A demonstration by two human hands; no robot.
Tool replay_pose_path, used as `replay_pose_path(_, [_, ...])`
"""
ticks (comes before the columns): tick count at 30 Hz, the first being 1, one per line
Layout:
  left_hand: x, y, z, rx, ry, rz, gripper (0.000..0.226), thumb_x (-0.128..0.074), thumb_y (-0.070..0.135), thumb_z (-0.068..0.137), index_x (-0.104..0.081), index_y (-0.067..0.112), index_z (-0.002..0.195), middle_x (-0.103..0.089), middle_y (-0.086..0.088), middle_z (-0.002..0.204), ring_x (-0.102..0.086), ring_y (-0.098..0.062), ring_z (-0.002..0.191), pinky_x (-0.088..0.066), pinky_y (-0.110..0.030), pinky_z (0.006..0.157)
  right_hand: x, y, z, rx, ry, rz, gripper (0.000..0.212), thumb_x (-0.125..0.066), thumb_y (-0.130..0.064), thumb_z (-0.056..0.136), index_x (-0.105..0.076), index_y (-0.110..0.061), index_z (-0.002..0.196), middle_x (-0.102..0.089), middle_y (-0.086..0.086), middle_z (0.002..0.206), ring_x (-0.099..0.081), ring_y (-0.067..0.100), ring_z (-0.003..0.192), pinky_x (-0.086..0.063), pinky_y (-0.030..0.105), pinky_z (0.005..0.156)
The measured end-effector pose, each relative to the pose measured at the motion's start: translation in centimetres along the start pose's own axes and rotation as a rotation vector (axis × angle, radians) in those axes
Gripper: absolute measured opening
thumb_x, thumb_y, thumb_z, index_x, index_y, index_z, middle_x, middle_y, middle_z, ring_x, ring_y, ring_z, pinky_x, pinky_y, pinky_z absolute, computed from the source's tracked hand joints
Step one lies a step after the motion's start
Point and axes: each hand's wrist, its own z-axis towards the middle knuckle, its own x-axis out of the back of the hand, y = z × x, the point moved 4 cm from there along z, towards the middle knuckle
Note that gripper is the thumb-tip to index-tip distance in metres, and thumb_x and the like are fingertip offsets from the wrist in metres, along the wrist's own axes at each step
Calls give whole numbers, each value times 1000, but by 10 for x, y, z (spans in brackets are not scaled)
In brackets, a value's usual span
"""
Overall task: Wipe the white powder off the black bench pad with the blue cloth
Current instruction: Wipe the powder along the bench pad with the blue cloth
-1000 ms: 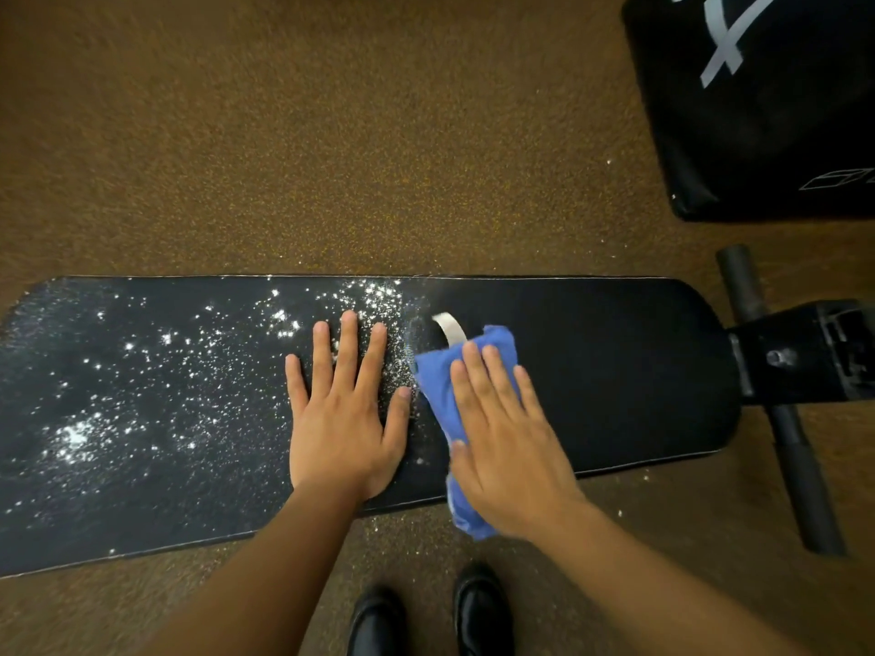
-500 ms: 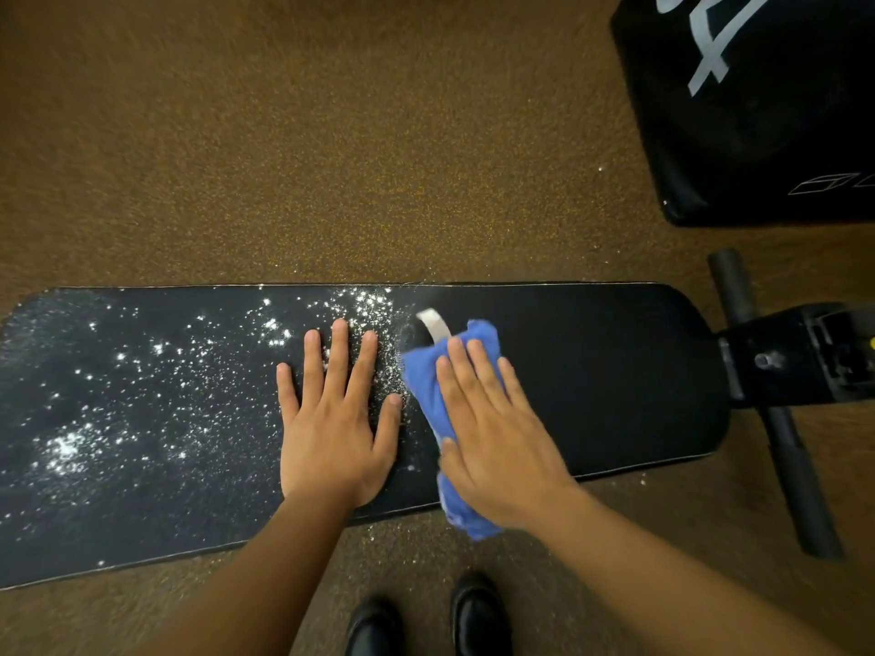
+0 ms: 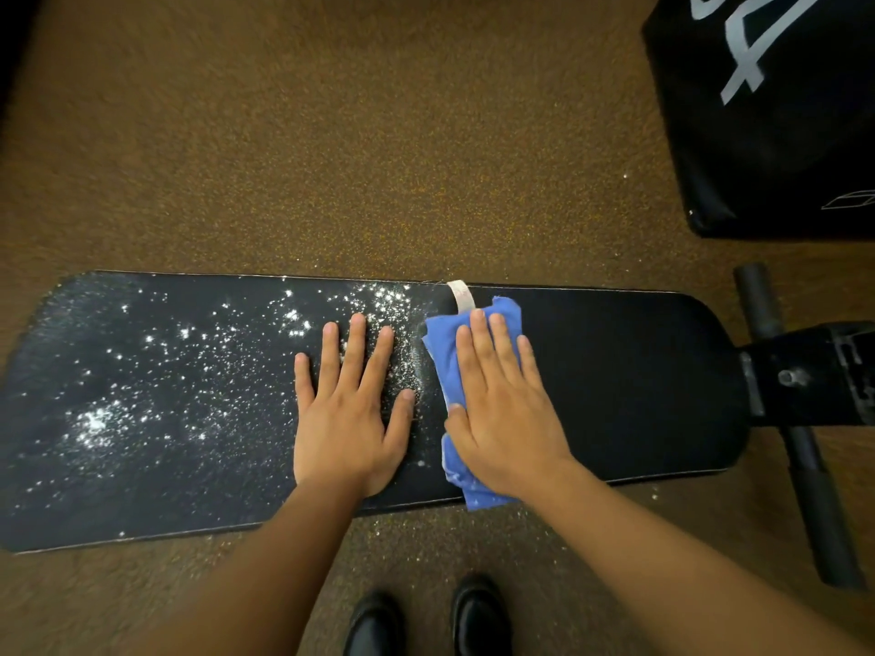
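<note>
Here, in the head view, the black bench pad (image 3: 615, 395) lies lengthwise across the brown floor (image 3: 331, 158). The left hand (image 3: 348, 409) rests flat on the pad near its middle, fingers spread and holding nothing. Just beside it, toward the pad's metal frame (image 3: 814, 376), the right hand (image 3: 502, 404) presses palm-down on the blue cloth (image 3: 442, 366), fingers extended rather than curled around it. The cloth spans the pad from near its far edge to its near edge, where a corner hangs over. A pale tag (image 3: 461, 295) pokes out from the cloth at the pad's far edge. White powder (image 3: 94, 423) speckles the pad on the side of the left hand away from the frame; the stretch between the cloth and the frame looks clean. Against half a second earlier, the right hand and cloth sit farther across the pad, toward its far edge, with the tag now reaching that edge, while the left hand is where it was. Two black shoes (image 3: 426, 622) show below the pad.
</note>
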Motion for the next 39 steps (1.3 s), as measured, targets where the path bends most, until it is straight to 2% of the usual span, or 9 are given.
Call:
replay_pose_path(9, [2, 0, 2, -12, -17, -20, 68, -14, 59, 95, -5, 31, 157, 8, 4, 165, 18, -19, 150, 9, -50, 120, 0, 2, 1, -56, -34, -4, 78, -28, -40, 86, -13, -2, 153, -6, 16, 162, 0, 30, 150, -14, 53, 119])
replay_pose_path(14, [12, -13, 0, -27, 9, -68, 70, -15, 61, 95, -6, 29, 157, 5, 3, 165, 13, -19, 151, 2, -47, 122, 0, 0, 0, -108, -34, 11, 77, -27, -39, 87, -11, -4, 154, -5, 14, 163, 2, 28, 150, -12, 52, 120])
replay_pose_path(18, [20, -47, -4, -46, -12, 21, 72, -16, 62, 95, -8, 26, 158, 3, 0, 166, 13, -23, 151, 1, -52, 121, 0, -6, 2, -187, -4, 41, 73, -23, -36, 88, -12, -5, 154, -7, 13, 163, 1, 28, 150, -12, 53, 119])
replay_pose_path(22, [22, -70, -6, -81, -76, 89, 72, -11, 63, 95, 0, 28, 157, 11, 1, 165, 19, -23, 150, 5, -54, 120, 0, -15, 5, -302, 16, 65, 73, -18, -34, 89, -7, -6, 154, -1, 11, 163, 7, 25, 149, -2, 48, 119])
replay_pose_path(26, [20, -76, -5, -91, -93, 85, 72, -7, 64, 95, 9, 30, 156, 20, 1, 163, 26, -23, 147, 9, -54, 120, -2, -15, 5, -325, -24, 81, 75, -15, -38, 87, -3, -9, 155, 4, 7, 163, 13, 21, 149, 1, 47, 121])
replay_pose_path(33, [19, -76, -5, -84, -69, 54, 71, -10, 63, 96, 6, 29, 157, 16, -1, 164, 23, -24, 148, 7, -55, 120, 3, -15, 11, -337, -38, 75, 74, -11, -44, 89, -1, -12, 155, 5, 5, 163, 14, 21, 149, 0, 48, 120])
replay_pose_path(39, [19, -76, -4, -76, -53, 37, 69, -14, 60, 96, 1, 30, 157, 13, 2, 165, 19, -22, 149, 7, -53, 120, 6, -37, 71, -367, -22, 73, 67, -18, -37, 97, 2, -9, 155, 7, 9, 163, 12, 27, 149, 2, 49, 120])
